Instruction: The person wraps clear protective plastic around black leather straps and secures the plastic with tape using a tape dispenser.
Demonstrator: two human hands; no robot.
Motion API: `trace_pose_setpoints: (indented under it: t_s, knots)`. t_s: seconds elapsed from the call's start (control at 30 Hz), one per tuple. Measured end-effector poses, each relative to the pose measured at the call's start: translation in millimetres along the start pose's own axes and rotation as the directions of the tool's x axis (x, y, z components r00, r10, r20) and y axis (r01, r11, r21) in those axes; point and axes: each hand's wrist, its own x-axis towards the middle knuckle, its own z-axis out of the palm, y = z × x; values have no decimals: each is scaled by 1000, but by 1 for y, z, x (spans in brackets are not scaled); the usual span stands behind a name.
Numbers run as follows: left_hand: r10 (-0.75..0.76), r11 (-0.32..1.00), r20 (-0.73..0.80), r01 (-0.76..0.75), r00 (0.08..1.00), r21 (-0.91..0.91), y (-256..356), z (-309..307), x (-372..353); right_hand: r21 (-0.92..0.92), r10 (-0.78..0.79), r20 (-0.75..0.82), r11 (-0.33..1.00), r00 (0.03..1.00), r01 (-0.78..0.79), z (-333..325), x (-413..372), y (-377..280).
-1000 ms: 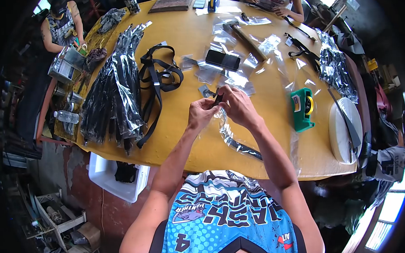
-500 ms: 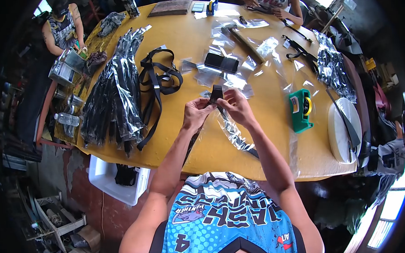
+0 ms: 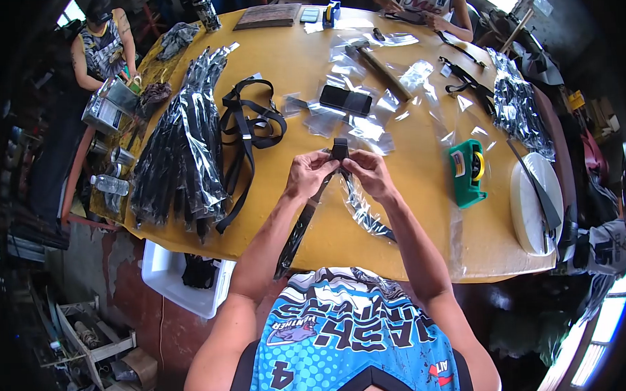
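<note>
Between both hands, over the near middle of the table, is a black strap, folded into a short loop at its top. My left hand pinches it from the left, thumb and fingers closed. My right hand pinches the same strap from the right. Two lengths run down from the fingers toward my body; a shiny clear plastic sleeve covers the right one. Beyond my hands a black phone-like slab lies on clear plastic bags. What the fingertips press on is partly hidden.
Left on the yellow table lie a pile of bagged black straps and a loose strap. A green tape dispenser and a round white disc stand right. A white bin sits below. Two people work across the table.
My right hand's fingers have closed in on the strap beside the left hand. The view has shifted slightly, and more of the left strap length shows.
</note>
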Motion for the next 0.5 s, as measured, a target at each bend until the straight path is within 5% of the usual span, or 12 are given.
trace_pose_setpoints:
  t_s: [0.17,0.23,0.37,0.5]
  knots:
    - [-95,992,27,97,995,-84,-3,1,-1,73,143,-22,987,989,-141,2,-9,-5]
    - [-98,992,67,92,993,90,-3,-1,-1,140,122,13,982,992,-123,2,-10,1]
    - [-98,993,99,91,990,78,-7,-3,4,122,93,17,988,996,-94,2,-10,3]
    - [-206,969,159,224,966,-106,-12,-5,15,99,95,62,990,994,-101,3,-13,5]
